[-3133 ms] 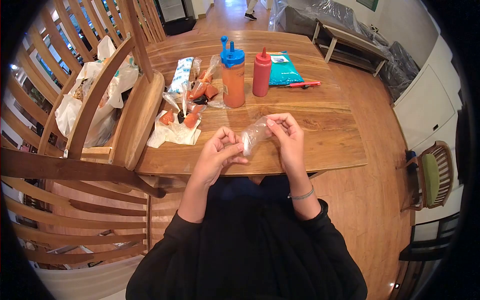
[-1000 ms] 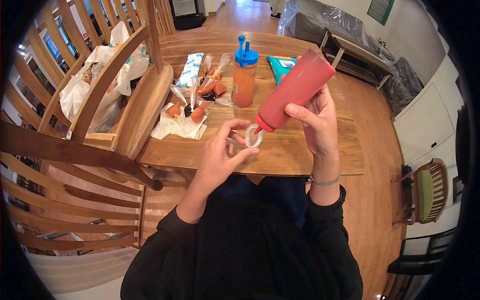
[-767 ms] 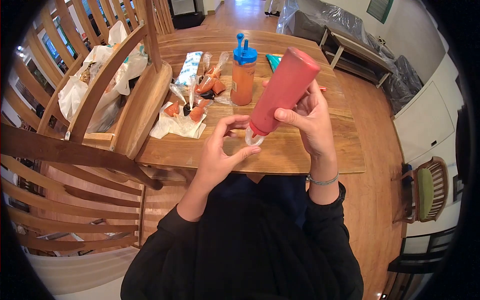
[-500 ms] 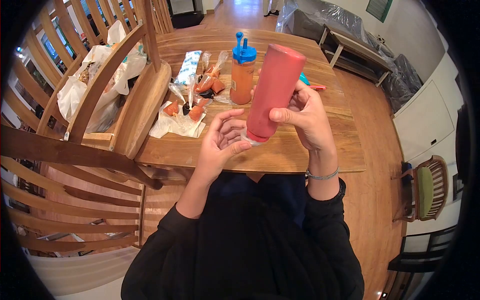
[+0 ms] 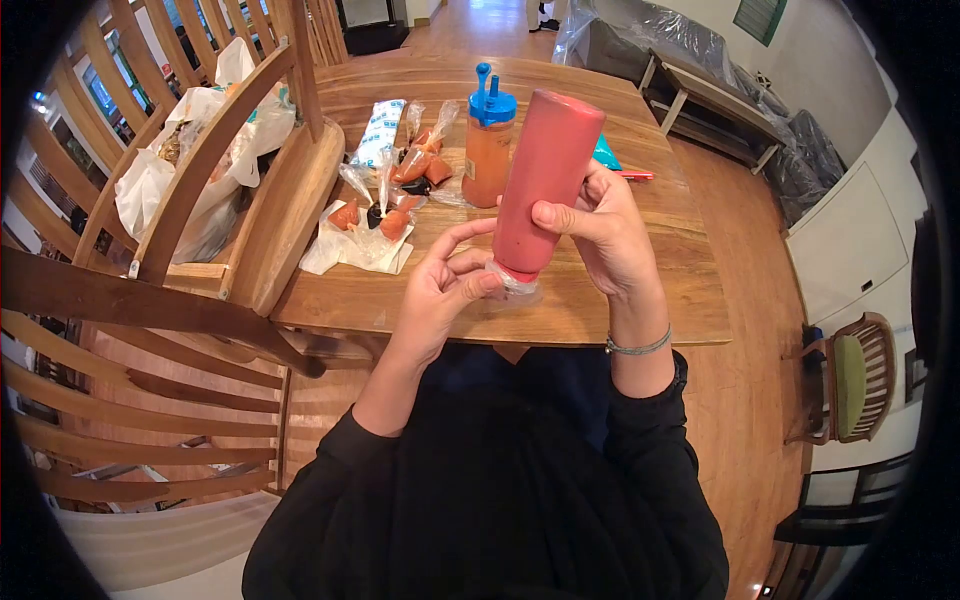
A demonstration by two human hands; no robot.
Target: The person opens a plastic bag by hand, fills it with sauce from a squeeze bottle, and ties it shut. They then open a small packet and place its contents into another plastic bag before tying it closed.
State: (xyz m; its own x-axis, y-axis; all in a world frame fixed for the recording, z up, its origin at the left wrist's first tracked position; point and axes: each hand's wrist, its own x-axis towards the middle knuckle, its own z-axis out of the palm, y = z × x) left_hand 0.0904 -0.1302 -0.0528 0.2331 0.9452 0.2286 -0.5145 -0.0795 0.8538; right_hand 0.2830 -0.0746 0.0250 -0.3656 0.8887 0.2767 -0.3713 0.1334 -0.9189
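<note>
- Our left hand (image 5: 428, 303) has its fingers clamped on a small clear plastic bag (image 5: 522, 292) above the near edge of the brown wooden worktop (image 5: 693, 292).
- Our right hand (image 5: 612, 235) has its fingers closed round a red plastic squeeze bottle (image 5: 543, 175), neck down at the bag's mouth.
- Toward the left edge, we see a white tissue (image 5: 345, 256) under tied orange-filled bags (image 5: 394, 225).
- Beyond stands an orange, blue-capped plastic bottle (image 5: 487, 160).

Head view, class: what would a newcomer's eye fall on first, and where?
Probably the red bottle, held upside down in the right hand at the middle of the view, its lower end meeting a clear bag in the left hand. Next comes the orange bottle with its bright blue cap, standing just behind on the table. Small filled bags lie to its left.
</note>
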